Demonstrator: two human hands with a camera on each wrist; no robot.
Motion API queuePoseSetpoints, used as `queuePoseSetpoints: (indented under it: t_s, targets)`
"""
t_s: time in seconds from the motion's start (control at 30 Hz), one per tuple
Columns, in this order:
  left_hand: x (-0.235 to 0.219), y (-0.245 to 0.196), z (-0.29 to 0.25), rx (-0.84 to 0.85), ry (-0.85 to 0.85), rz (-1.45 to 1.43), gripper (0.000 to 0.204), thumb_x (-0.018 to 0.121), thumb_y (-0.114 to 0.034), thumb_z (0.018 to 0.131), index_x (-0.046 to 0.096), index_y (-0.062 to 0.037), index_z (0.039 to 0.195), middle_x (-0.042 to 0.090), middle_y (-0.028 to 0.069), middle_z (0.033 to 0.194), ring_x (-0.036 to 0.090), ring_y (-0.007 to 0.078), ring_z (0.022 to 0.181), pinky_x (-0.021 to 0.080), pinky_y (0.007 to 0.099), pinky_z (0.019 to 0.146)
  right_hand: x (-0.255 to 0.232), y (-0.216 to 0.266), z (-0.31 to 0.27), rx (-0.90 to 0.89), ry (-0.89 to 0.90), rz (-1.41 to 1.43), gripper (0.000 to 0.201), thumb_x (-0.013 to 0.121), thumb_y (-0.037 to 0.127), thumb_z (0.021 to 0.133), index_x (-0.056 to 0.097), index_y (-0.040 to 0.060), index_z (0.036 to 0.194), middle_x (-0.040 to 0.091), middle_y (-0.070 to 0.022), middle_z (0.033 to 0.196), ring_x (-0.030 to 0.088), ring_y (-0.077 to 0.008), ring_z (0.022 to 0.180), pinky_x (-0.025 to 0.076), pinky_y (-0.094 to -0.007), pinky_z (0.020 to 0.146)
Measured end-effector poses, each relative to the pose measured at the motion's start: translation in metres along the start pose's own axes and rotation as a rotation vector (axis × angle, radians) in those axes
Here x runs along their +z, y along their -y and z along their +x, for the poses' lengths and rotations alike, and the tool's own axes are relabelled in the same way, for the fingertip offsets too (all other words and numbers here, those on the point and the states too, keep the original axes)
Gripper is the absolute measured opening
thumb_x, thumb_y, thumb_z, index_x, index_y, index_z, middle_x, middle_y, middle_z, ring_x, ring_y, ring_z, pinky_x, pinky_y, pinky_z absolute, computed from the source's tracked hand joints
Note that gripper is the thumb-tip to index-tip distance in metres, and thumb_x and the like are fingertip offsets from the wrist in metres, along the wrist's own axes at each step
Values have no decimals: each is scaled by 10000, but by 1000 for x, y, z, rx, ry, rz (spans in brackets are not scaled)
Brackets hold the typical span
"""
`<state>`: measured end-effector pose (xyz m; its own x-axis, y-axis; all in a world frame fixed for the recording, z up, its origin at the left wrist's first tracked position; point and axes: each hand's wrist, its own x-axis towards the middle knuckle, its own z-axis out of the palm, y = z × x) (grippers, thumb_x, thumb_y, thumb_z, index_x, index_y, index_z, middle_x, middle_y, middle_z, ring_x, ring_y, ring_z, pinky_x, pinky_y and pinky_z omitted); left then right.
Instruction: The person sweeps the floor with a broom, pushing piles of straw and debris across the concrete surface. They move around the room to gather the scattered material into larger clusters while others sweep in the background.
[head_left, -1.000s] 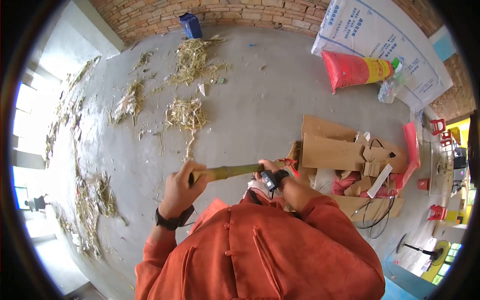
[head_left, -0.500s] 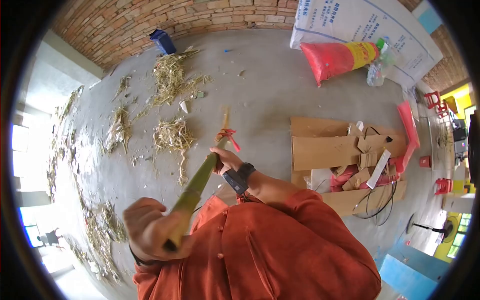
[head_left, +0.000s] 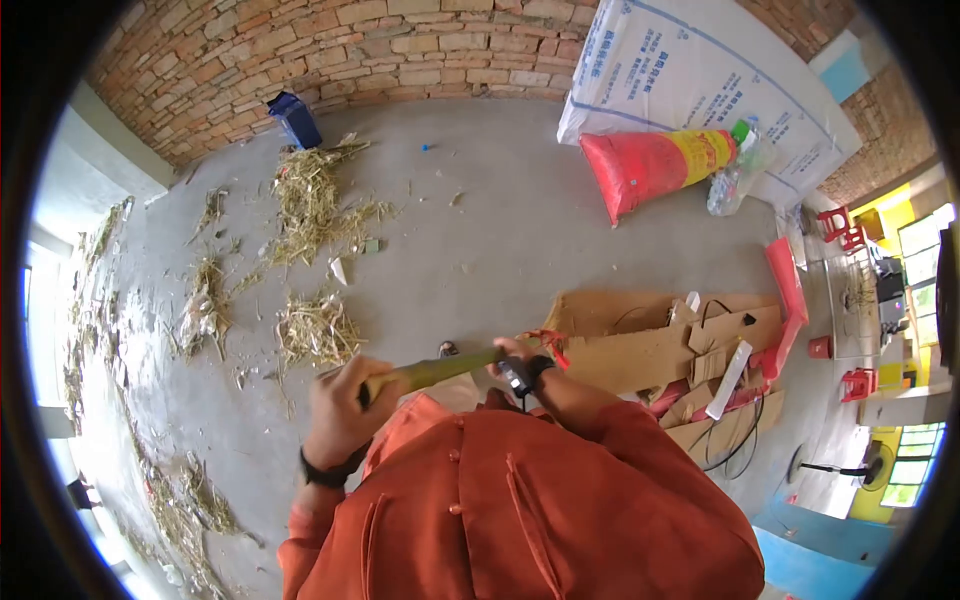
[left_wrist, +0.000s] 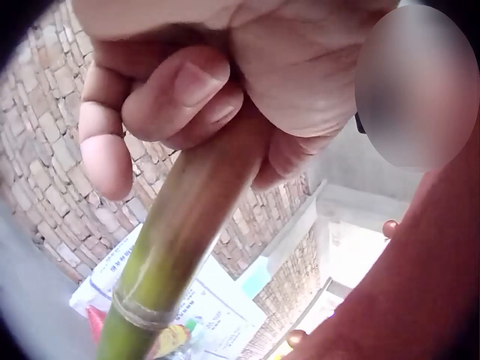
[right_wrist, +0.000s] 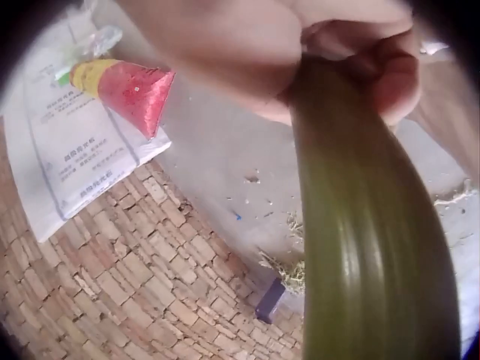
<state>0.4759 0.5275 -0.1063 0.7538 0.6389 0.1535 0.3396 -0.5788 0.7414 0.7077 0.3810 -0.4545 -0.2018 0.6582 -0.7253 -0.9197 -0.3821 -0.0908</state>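
Note:
A broom with a green bamboo handle (head_left: 440, 370) lies across the front of the person's body, held in both hands. The left hand (head_left: 343, 412) grips its cut end; in the left wrist view some fingers curl over the brownish pole (left_wrist: 191, 202), while one finger hangs off it. Farther along, the right hand (head_left: 515, 355) holds the handle near a red tie (head_left: 553, 345). The right wrist view has that hand's fingers (right_wrist: 397, 82) wrapped round the thick green pole (right_wrist: 367, 225). The broom's head is mostly lost against the cardboard in the head view.
Loose straw piles (head_left: 318, 330) and litter are scattered over the grey floor at left. Flattened cardboard (head_left: 630, 355) with black cables lies at right. A red and yellow sack (head_left: 655, 168) rests by white wrapped boards (head_left: 680, 80). A blue bin (head_left: 294, 122) stands at the brick wall.
The broom swung so its tied end pointed forward, away from the body, then came back crosswise toward the right, over the cardboard. Both hands keep their hold; the view has shifted slightly.

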Motion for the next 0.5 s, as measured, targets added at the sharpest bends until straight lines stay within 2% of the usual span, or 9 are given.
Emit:
queuePoseSetpoints:
  t_s: [0.07,0.13,0.2,0.23,0.27,0.33,0.37,0.47,0.5]
  targets:
    - [-19,7,18,79,-28,56,144,676,-70,656,581,-47,762,578,91,594,558,214,496,433,285,488,-3,4,59,-97,37,-376,357,476,339,869,466,7,737,484,-71,607,500,-191,497,441,-309,480]
    - [-42,-2,34,186,-50,167,177,685,-66,620,584,-47,763,581,82,592,554,218,493,435,293,499,110,29,-4,5,194,-436,425,419,400,884,486,34,681,497,-77,586,499,-180,488,434,-307,464]
    - [-64,-18,55,215,-82,217,194,689,-54,594,585,-51,757,574,60,572,548,216,483,436,307,512,152,47,9,-4,264,-427,345,479,351,874,505,66,681,518,-65,576,507,-174,493,422,-293,442]
    - [-72,-17,61,300,-73,299,200,672,-113,607,578,-60,775,537,52,596,529,220,525,432,321,517,163,49,29,-23,266,-295,295,516,319,862,511,80,688,527,-55,575,510,-171,494,416,-291,437]
    - [-74,-21,68,305,-66,293,200,672,-113,607,578,-60,775,537,52,596,529,220,525,432,321,517,170,53,45,-45,269,-167,249,552,288,849,518,94,696,536,-46,574,512,-168,495,411,-288,433]
    - [-73,-30,82,555,-194,344,216,629,-218,617,549,-64,744,462,69,617,496,247,561,413,352,528,195,64,40,-70,210,-96,225,574,258,840,510,101,691,528,-36,574,506,-161,494,406,-279,429]
    - [-72,-34,88,608,-194,343,238,594,-280,643,537,-73,745,441,67,624,493,257,578,414,358,525,204,72,34,-85,158,-33,209,595,227,830,502,107,687,519,-26,574,500,-155,493,401,-270,426]
    - [-65,-27,109,630,-190,289,260,573,-316,664,541,-73,751,448,70,630,489,259,579,417,361,527,190,99,25,-173,48,-91,223,580,233,842,488,115,677,502,-14,573,482,-143,474,392,-261,418]
    - [-61,-25,121,625,-171,259,225,605,-253,652,546,-64,761,460,68,612,492,249,564,418,352,530,173,109,21,-208,145,-23,222,579,223,844,481,121,673,503,-12,566,476,-142,451,380,-266,407]
